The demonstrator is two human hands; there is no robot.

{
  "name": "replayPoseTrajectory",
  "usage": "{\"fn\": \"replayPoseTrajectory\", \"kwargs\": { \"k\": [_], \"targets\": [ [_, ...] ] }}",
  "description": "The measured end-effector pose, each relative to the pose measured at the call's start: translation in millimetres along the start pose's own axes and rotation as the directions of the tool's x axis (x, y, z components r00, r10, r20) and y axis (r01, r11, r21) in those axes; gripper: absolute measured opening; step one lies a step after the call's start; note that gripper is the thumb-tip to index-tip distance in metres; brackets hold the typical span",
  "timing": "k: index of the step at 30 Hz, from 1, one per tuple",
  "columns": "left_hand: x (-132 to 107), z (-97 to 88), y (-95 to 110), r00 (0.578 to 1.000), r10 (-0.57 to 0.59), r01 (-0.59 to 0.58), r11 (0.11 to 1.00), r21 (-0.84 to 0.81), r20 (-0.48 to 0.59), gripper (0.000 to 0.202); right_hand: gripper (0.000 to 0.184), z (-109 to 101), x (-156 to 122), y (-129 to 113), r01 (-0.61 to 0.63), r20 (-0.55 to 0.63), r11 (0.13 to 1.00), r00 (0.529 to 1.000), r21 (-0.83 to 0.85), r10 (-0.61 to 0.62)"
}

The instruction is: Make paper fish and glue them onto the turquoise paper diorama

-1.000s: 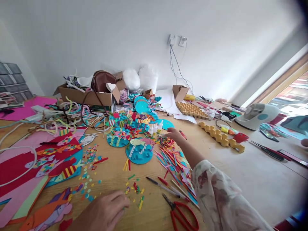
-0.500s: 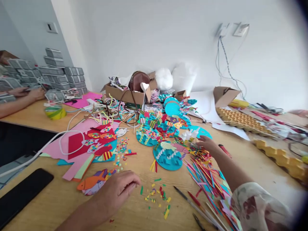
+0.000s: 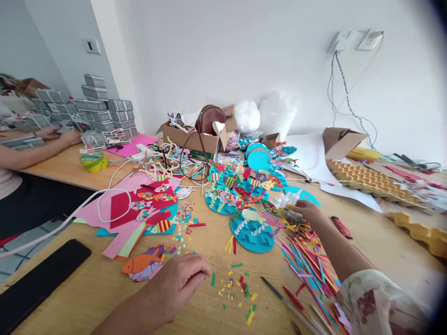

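My left hand point(image 3: 179, 284) rests on the wooden table point(image 3: 209, 321) near the front edge, fingers curled downward beside small paper scraps point(image 3: 237, 288); what its fingertips hold, if anything, is hidden. My right hand point(image 3: 307, 210), in a floral sleeve point(image 3: 377, 302), reaches out over a heap of coloured paper strips point(image 3: 307, 256), fingers bent close to small white glue bottles point(image 3: 286, 200). A turquoise paper disc with a fish on it point(image 3: 253, 230) lies just left of that hand.
More turquoise discs point(image 3: 230, 193), paper fish on pink and red sheets point(image 3: 146, 204), a cardboard box with a brown bag point(image 3: 199, 132), yellow egg trays point(image 3: 366, 177), pens point(image 3: 279, 293) and a black phone point(image 3: 38, 281) crowd the table. Another person's arms point(image 3: 38, 144) work at the left by stacked boxes.
The view has swung left, bringing the other person and the phone into sight. My right hand stays over the strips; my left hand has stayed by the scraps. The red scissors left the view.
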State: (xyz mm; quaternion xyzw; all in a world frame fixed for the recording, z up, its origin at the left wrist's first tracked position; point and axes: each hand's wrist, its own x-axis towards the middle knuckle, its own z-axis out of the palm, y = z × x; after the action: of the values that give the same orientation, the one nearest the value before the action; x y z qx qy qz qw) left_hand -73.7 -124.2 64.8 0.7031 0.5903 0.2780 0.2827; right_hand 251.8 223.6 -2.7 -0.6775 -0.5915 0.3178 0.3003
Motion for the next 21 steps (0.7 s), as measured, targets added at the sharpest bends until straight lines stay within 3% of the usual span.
{"fn": "replayPoseTrajectory", "kwargs": {
  "k": [2, 4, 6, 8, 12, 15, 16, 18, 21],
  "targets": [
    [2, -6.6, -4, 0.998, -0.023, 0.021, 0.999, -0.046, -0.064, 0.019, 0.052, -2, -2, -2, -0.014, -0.009, 1.0, 1.0, -0.004, 0.014],
    [7, -16.8, -13, 0.976, -0.124, 0.096, 0.983, -0.157, -0.179, 0.018, 0.055, -8, -5, -4, -0.027, -0.02, 1.0, 0.999, -0.013, 0.027],
    [14, -28.9, -25, 0.911, -0.268, 0.158, 0.929, -0.335, -0.313, 0.025, 0.054, -18, -10, -6, -0.037, -0.034, 0.999, 0.999, -0.026, 0.036],
    [24, -40.9, -38, 0.838, -0.363, 0.128, 0.857, -0.499, -0.407, 0.034, 0.05, -30, -17, -6, -0.051, -0.051, 0.998, 0.997, -0.04, 0.049],
    [43, -61.0, -62, 0.72, -0.499, 0.041, 0.724, -0.689, -0.481, 0.049, 0.037, -47, -34, -7, -0.086, -0.069, 0.995, 0.994, -0.045, 0.083],
    [58, -75.3, -82, 0.634, -0.498, -0.01, 0.76, -0.65, -0.592, 0.052, 0.029, -52, -44, -12, -0.091, -0.08, 0.996, 0.993, -0.027, 0.088],
    [64, -80.7, -90, 0.597, -0.496, 0.028, 0.798, -0.601, -0.631, 0.053, 0.027, -52, -47, -15, -0.089, -0.085, 0.996, 0.993, -0.02, 0.087],
    [74, -92.3, -107, 0.492, -0.495, 0.22, 0.867, -0.448, -0.717, 0.056, 0.022, -53, -51, -22, -0.086, -0.089, 0.996, 0.992, -0.006, 0.085],
    [86, -110.3, -133, 0.394, -0.495, 0.323, 0.864, -0.387, -0.775, 0.06, 0.015, -56, -61, -36, -0.069, -0.08, 0.997, 0.994, 0.02, 0.07]
  ]
}}
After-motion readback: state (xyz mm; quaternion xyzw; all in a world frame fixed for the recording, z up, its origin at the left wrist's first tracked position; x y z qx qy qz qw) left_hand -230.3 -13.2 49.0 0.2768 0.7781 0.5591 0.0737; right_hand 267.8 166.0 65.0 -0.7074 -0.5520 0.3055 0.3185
